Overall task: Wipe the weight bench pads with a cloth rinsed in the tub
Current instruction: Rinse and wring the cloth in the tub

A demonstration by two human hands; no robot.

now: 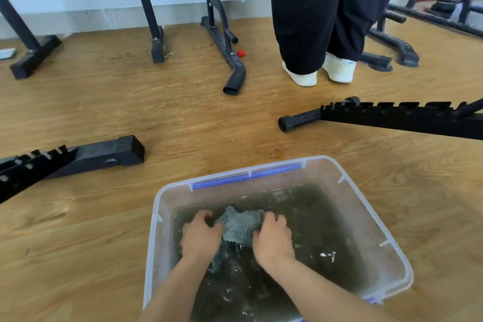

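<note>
**Cloth held under murky water in tub, both hands on it**

Landmark: clear plastic tub (366, 206), sitting on wood-grain floor (162, 112).

- Floor: light brown planks, extends all round the tub.
- Bystander: a person in black trousers (318, 8) and white shoes (300, 76) stands well beyond the tub's far rim, heels toward it.
- Black steel frames: uprights and feet (156, 44) far beyond the tub, along the white wall. One notched rail (392, 117) lies beyond the tub to its right; another notched rail with a square end cap (109, 154) lies to its left.
- Tub: translucent walls, blue handle (248, 176) on the far rim. Holds dark, cloudy water with pale flecks.
- Left hand (201, 238): in the tub, left of centre, fingers curled down onto the cloth's left edge.
- Right hand (273, 239): just right of the left, fingers closed over the cloth's right edge. Hands apart, cloth bridging them.
- Grey cloth (241, 227): bunched, wet, near the tub's middle, partly under water.
- Small red cap (241, 53) on the floor, far beyond the tub beside a frame foot.
</note>
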